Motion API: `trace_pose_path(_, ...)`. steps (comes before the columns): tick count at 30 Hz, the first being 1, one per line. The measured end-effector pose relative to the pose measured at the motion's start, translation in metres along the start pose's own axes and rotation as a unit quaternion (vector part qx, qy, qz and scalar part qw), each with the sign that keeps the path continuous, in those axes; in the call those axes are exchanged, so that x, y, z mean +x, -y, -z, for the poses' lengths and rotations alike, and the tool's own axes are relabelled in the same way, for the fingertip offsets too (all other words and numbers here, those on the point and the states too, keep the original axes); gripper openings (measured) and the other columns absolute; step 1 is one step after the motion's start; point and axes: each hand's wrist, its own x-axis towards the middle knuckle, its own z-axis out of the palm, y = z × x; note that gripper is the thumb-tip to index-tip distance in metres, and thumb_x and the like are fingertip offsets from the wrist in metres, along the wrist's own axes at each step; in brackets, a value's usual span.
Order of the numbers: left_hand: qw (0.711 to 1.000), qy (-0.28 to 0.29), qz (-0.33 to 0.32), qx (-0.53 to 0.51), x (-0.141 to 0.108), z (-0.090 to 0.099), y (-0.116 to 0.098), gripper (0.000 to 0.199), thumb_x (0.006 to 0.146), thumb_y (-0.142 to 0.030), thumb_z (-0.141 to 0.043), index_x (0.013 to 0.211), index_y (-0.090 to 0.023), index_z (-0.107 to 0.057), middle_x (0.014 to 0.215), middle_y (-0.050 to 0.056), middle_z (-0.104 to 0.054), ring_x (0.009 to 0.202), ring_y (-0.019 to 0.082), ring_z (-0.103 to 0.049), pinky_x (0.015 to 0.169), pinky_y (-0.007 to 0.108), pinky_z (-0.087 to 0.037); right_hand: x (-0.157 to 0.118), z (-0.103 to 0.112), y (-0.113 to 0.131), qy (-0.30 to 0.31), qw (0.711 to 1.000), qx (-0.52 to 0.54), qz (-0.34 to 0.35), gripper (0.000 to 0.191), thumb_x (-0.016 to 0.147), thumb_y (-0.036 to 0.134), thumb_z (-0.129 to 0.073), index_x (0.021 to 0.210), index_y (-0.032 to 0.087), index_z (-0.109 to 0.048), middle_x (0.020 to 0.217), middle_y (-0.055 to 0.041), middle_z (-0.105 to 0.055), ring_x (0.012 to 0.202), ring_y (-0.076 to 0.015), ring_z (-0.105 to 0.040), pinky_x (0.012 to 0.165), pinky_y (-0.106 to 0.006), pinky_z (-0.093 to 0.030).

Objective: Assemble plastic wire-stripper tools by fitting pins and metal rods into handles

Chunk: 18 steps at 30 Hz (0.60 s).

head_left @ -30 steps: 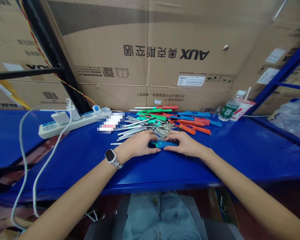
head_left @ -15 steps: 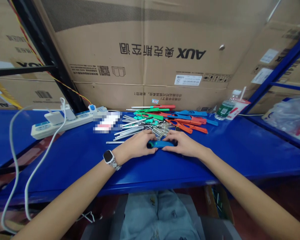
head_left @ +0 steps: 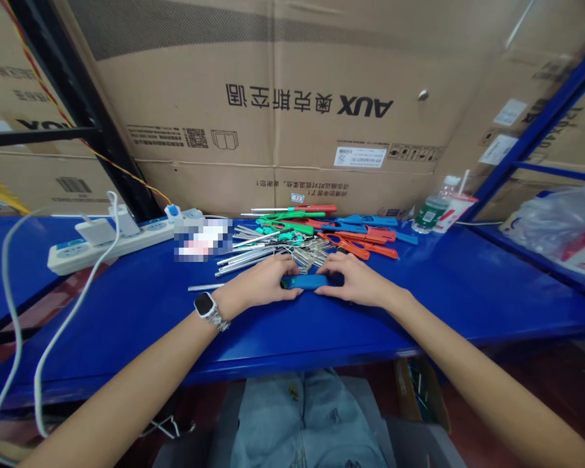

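And here we are at the blue table, both hands on 1 blue handle just in front of the pile! My left hand has thumb and fingers clamped on the left end; my right hand is pinched on the right end, palm curled over it. The handle lies level between them, low over the tabletop; whether it touches, I can't tell.

Beyond my left wrist, 1 metal rod pokes out, roughly in line with the handle. Joined to it? My hand covers that spot, so no verdict there.

Now, the progress! At the back of the pile, 2 pieces, a red handle and a green handle, each seem to have a slim silver rod running off to the left; I'd judge those put together. The piece in my grip I'd call unsettled. And there's plenty left, by my reckoning: loose metal rods heaped to the left, small clear parts bunched in the middle just behind my fingers, orange handles and other blue handles overlapping on the right, no count possible in that tangle.
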Motion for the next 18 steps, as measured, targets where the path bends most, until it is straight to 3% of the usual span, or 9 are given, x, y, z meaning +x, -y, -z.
trace_pose_path(7, 0.999, 0.010, 0.030, -0.006, 0.000, 0.000, 0.003, 0.025, 0.081, -0.033, -0.072, 0.100, -0.016, -0.068, 0.098, 0.007, -0.068, 0.087, 0.024, -0.065, 0.077, 0.035, -0.050, 0.000, 0.003, 0.000, 0.027, 0.999, 0.000, 0.019, 0.030, 0.094, 0.044, -0.070, 0.113, 0.021, -0.073, 0.103, -0.0079, -0.066, 0.101, -0.0256, -0.061, 0.087, -0.040, -0.048)
trace_pose_path(12, 1.000, 0.010, -0.003, -0.017, -0.008, 0.003, 0.005, 0.038, 0.088, -0.044, -0.071, 0.115, -0.018, -0.067, 0.113, 0.009, -0.065, 0.099, 0.026, -0.065, 0.086, 0.037, -0.052, 0.003, 0.002, -0.001, 0.024, 1.000, 0.005, 0.011, 0.030, 0.092, 0.045, -0.072, 0.110, 0.021, -0.074, 0.100, -0.0066, -0.066, 0.089, -0.0220, -0.061, 0.080, -0.036, -0.048)
trace_pose_path(15, 1.000, -0.009, -0.019, -0.004, -0.021, 0.005, 0.006, 0.042, 0.094, -0.046, -0.067, 0.125, -0.019, -0.064, 0.121, 0.011, -0.062, 0.108, 0.027, -0.063, 0.095, 0.040, -0.051, 0.006, 0.003, -0.001, 0.038, 0.999, 0.010, 0.005, 0.029, 0.091, 0.045, -0.074, 0.107, 0.021, -0.074, 0.092, -0.0048, -0.067, 0.083, -0.0204, -0.062, 0.076, -0.034, -0.047)
trace_pose_path(18, 0.999, -0.040, -0.014, -0.021, -0.033, 0.001, 0.009, 0.036, 0.096, -0.042, -0.066, 0.124, -0.020, -0.066, 0.115, 0.009, -0.062, 0.106, 0.026, -0.063, 0.096, 0.040, -0.051, 0.010, 0.009, 0.002, 0.060, 0.998, 0.017, -0.013, 0.028, 0.087, 0.043, -0.078, 0.101, 0.020, -0.074, 0.085, -0.0034, -0.068, 0.079, -0.0196, -0.062, 0.073, -0.033, -0.047)
